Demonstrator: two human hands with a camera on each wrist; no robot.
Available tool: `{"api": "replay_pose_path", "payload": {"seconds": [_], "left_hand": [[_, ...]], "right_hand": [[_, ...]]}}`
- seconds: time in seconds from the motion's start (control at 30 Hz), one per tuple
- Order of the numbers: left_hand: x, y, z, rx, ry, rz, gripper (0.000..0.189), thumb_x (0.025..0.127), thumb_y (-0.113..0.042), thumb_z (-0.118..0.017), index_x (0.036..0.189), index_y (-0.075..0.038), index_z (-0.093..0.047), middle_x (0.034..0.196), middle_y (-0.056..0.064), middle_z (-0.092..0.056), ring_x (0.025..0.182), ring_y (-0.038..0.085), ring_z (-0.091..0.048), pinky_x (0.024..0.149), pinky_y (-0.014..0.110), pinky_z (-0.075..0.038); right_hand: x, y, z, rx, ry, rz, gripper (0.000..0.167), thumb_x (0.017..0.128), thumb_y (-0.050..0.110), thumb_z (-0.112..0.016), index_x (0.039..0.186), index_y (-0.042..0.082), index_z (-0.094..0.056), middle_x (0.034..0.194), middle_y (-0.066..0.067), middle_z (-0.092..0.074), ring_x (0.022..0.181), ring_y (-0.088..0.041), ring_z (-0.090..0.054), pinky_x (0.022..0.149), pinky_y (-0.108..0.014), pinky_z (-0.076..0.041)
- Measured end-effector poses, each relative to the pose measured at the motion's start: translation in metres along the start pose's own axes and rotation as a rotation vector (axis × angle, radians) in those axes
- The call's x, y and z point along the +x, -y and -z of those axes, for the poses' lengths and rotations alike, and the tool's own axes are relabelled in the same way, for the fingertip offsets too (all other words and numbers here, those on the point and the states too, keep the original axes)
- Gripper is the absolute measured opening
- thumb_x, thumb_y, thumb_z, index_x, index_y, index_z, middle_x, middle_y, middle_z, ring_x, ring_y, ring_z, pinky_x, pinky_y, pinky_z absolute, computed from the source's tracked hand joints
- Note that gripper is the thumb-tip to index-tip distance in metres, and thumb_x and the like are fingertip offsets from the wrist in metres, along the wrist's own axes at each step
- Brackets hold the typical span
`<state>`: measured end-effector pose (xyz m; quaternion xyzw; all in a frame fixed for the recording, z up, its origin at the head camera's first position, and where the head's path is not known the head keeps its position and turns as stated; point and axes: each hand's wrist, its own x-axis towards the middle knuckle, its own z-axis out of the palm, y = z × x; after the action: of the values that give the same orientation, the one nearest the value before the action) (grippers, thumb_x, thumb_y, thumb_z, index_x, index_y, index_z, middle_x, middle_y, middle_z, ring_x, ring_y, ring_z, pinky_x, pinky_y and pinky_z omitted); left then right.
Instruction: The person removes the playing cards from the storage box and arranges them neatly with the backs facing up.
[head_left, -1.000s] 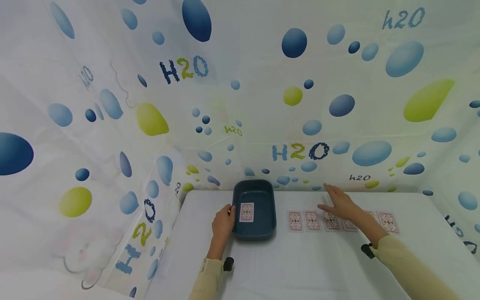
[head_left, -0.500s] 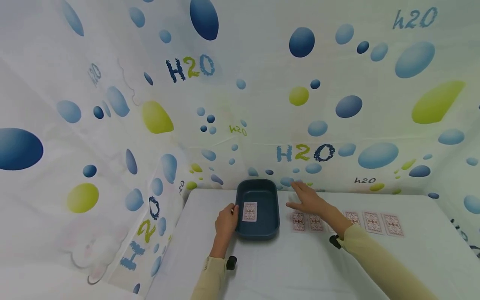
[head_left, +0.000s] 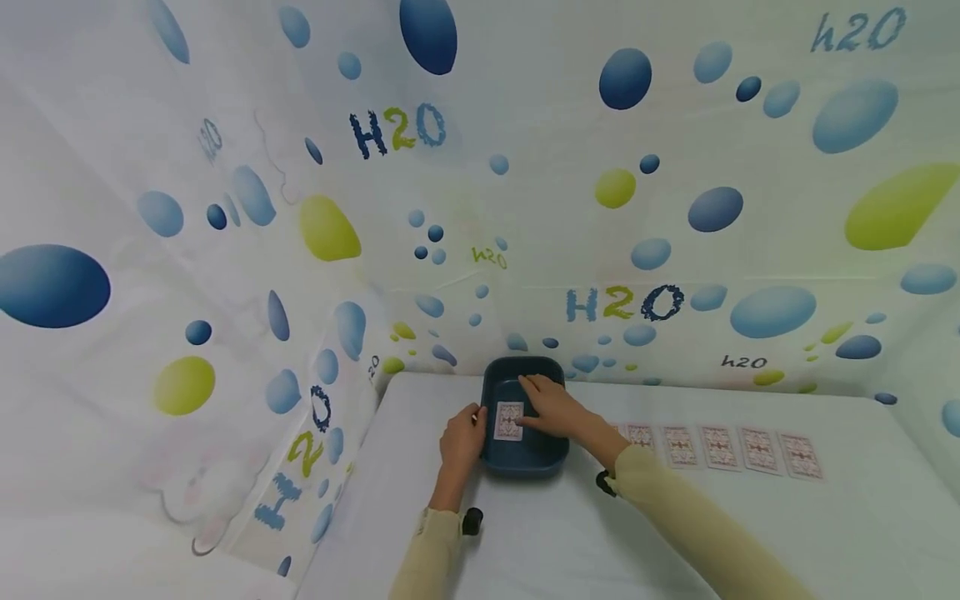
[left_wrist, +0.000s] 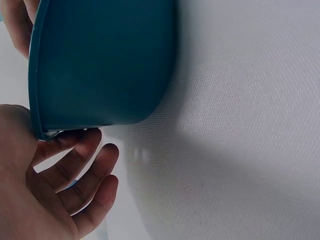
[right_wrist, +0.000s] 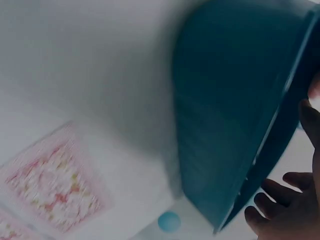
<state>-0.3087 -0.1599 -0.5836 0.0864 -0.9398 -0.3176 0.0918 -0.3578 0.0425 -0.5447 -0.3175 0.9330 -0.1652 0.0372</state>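
Note:
A dark blue rectangular tray [head_left: 528, 460] stands near the table's back edge. Inside it, toward the left, lies one playing card [head_left: 509, 414], its red patterned back up. My left hand [head_left: 461, 439] holds the tray's left rim; the left wrist view shows the fingers curled beneath the rim [left_wrist: 35, 95]. Over the tray's right side is my right hand [head_left: 557, 408], fingers stretched out, thumb beside the card's right edge. Whether that thumb touches the card I cannot tell. The right wrist view shows the right hand [right_wrist: 295, 200] above the tray wall [right_wrist: 230, 100].
Right of the tray, several more playing cards [head_left: 720, 447] lie face down in a row on the white tabletop [head_left: 540, 542]; the right forearm partly covers the leftmost ones. A white curtain [head_left: 525, 208] with blue and green drops hangs behind and at the sides.
My right hand has moved left from above the row of cards to over the tray. My left hand keeps holding the rim. The head view has shifted slightly left.

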Motion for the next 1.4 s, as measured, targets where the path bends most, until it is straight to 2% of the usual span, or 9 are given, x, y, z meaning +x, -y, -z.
{"api": "replay_pose_path", "payload": {"seconds": [0.27, 0.4, 0.67, 0.9, 1.07, 1.13, 1.23, 1.33, 1.4], "left_hand": [[0.000, -0.006, -0.005, -0.008, 0.001, -0.016, 0.026, 0.104, -0.032, -0.055, 0.091, -0.012, -0.066, 0.077, 0.005, -0.068, 0.060, 0.017, -0.055, 0.052, 0.033, -0.039], [0.000, -0.008, -0.007, -0.010, -0.005, -0.012, 0.025, 0.103, -0.032, -0.055, 0.091, -0.013, -0.066, 0.078, 0.006, -0.068, 0.061, 0.018, -0.055, 0.053, 0.034, -0.039], [0.000, -0.010, -0.008, -0.006, 0.003, -0.005, 0.024, 0.103, -0.032, -0.055, 0.091, -0.013, -0.065, 0.078, 0.005, -0.067, 0.061, 0.017, -0.054, 0.053, 0.034, -0.038], [-0.001, -0.011, -0.007, -0.021, 0.012, -0.004, 0.025, 0.104, -0.033, -0.055, 0.092, -0.013, -0.065, 0.077, 0.003, -0.065, 0.061, 0.016, -0.053, 0.053, 0.032, -0.038], [-0.001, -0.009, -0.006, -0.022, -0.004, 0.000, 0.026, 0.104, -0.033, -0.054, 0.091, -0.013, -0.065, 0.078, 0.004, -0.066, 0.061, 0.017, -0.053, 0.054, 0.033, -0.038], [-0.001, -0.008, -0.005, -0.017, -0.009, 0.004, 0.026, 0.104, -0.033, -0.054, 0.091, -0.013, -0.065, 0.078, 0.005, -0.067, 0.062, 0.017, -0.054, 0.055, 0.033, -0.039], [-0.001, -0.005, -0.004, -0.009, -0.016, 0.008, 0.026, 0.104, -0.032, -0.054, 0.090, -0.013, -0.064, 0.078, 0.006, -0.067, 0.062, 0.018, -0.054, 0.055, 0.033, -0.039], [0.000, -0.002, -0.003, 0.001, -0.017, 0.013, 0.026, 0.104, -0.032, -0.054, 0.090, -0.012, -0.064, 0.078, 0.006, -0.067, 0.062, 0.018, -0.054, 0.055, 0.034, -0.040], [0.000, 0.000, -0.003, 0.007, -0.017, 0.017, 0.025, 0.104, -0.032, -0.054, 0.091, -0.012, -0.064, 0.078, 0.005, -0.067, 0.062, 0.017, -0.054, 0.055, 0.034, -0.039]], "right_hand": [[0.016, 0.011, -0.019, 0.024, 0.130, -0.164, 0.086, 0.091, 0.036, -0.074, 0.154, -0.002, -0.029, 0.153, -0.027, -0.040, 0.141, -0.044, -0.040, 0.112, -0.056, -0.037], [0.021, 0.010, -0.028, 0.038, 0.158, -0.234, 0.092, 0.087, 0.040, -0.078, 0.154, -0.002, -0.029, 0.152, -0.027, -0.041, 0.139, -0.045, -0.042, 0.111, -0.055, -0.039], [0.028, 0.009, -0.038, -0.026, 0.145, -0.292, 0.092, 0.084, 0.039, -0.082, 0.152, 0.001, -0.032, 0.148, -0.025, -0.042, 0.135, -0.043, -0.044, 0.108, -0.054, -0.042], [0.027, 0.010, -0.032, 0.020, 0.117, -0.300, 0.089, 0.080, 0.034, -0.086, 0.145, -0.003, -0.038, 0.141, -0.028, -0.039, 0.130, -0.045, -0.043, 0.106, -0.055, -0.042], [0.029, 0.010, -0.033, 0.052, 0.068, -0.320, 0.093, 0.076, 0.035, -0.089, 0.142, 0.000, -0.033, 0.144, -0.030, -0.036, 0.130, -0.047, -0.042, 0.106, -0.056, -0.042], [0.031, 0.009, -0.034, 0.084, 0.052, -0.325, 0.088, 0.077, 0.033, -0.088, 0.138, 0.004, -0.032, 0.138, -0.029, -0.044, 0.124, -0.044, -0.048, 0.103, -0.054, -0.045], [0.032, 0.009, -0.036, 0.187, 0.044, -0.334, 0.075, 0.082, 0.023, -0.085, 0.131, 0.008, -0.031, 0.117, -0.025, -0.059, 0.101, -0.036, -0.061, 0.088, -0.048, -0.051], [0.032, 0.009, -0.036, 0.307, 0.043, -0.336, 0.064, 0.087, 0.011, -0.077, 0.130, 0.011, -0.030, 0.099, -0.019, -0.063, 0.081, -0.028, -0.063, 0.074, -0.042, -0.051], [0.031, 0.009, -0.035, 0.361, 0.034, -0.313, 0.059, 0.089, 0.005, -0.073, 0.131, 0.011, -0.031, 0.099, -0.019, -0.063, 0.079, -0.027, -0.062, 0.073, -0.041, -0.051]]}}
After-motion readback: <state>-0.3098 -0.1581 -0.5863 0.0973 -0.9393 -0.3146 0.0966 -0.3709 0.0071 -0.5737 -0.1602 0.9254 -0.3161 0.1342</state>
